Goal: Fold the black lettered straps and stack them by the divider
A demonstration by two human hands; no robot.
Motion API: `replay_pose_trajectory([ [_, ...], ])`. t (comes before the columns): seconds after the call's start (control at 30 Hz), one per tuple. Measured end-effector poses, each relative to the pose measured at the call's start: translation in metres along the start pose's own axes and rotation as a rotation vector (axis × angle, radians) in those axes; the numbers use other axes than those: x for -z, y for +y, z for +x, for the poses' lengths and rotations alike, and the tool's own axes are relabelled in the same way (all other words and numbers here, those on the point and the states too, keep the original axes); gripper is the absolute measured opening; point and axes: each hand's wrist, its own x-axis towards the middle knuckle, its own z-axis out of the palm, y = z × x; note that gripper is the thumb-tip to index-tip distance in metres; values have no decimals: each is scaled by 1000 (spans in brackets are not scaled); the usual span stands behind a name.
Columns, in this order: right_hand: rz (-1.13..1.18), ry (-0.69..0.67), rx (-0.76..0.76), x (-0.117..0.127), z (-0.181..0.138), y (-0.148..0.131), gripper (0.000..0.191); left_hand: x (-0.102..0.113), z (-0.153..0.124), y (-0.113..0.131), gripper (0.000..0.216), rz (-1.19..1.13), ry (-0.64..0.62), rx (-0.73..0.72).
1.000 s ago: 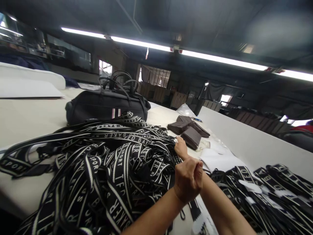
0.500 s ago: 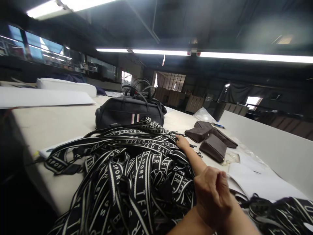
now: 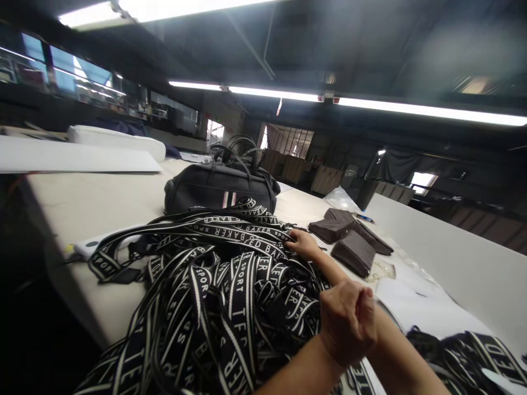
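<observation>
A big tangled heap of black webbing straps (image 3: 242,285) with white edges and white lettering lies in front of me. My right hand (image 3: 303,244) reaches past my left wrist to the far right side of the heap, its fingers curled on a strap there. Nearer to me, my left hand (image 3: 349,323) is closed in a fist over the heap's right edge. Whatever the fist holds is hidden by the fingers. Behind the heap stands a black duffel bag (image 3: 197,189) with upright handles and a small striped patch.
Dark brown pouches (image 3: 354,252) lie right of the heap on the pale table (image 3: 102,197). More straps (image 3: 473,356) sit at the lower right, near white sheets (image 3: 403,302). A white panel (image 3: 448,241) borders the right side. A white roll (image 3: 117,142) lies back left.
My right hand has shifted slightly left, further onto the straps. My left fist has moved a little left and stays closed. The view has shifted slightly.
</observation>
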Motion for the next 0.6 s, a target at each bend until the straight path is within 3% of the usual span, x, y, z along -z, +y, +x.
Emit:
replay_pose_trajectory([
  [0.13,-5,107,53,42,-15,-29,6,1,2,-6,18,45,-11,16],
  [0.3,504,430,174,135,-49,-66,23,0,0,-14,23,71,-48,53],
  [0.47,717,748,254,219,-124,-104,21,1,3,-11,25,-13,-124,209],
  [0.53,733,879,251,238,-164,-114,15,2,7,-6,18,-152,-205,326],
  [0.6,737,968,137,246,-203,-116,13,2,11,-1,17,-381,-330,479],
])
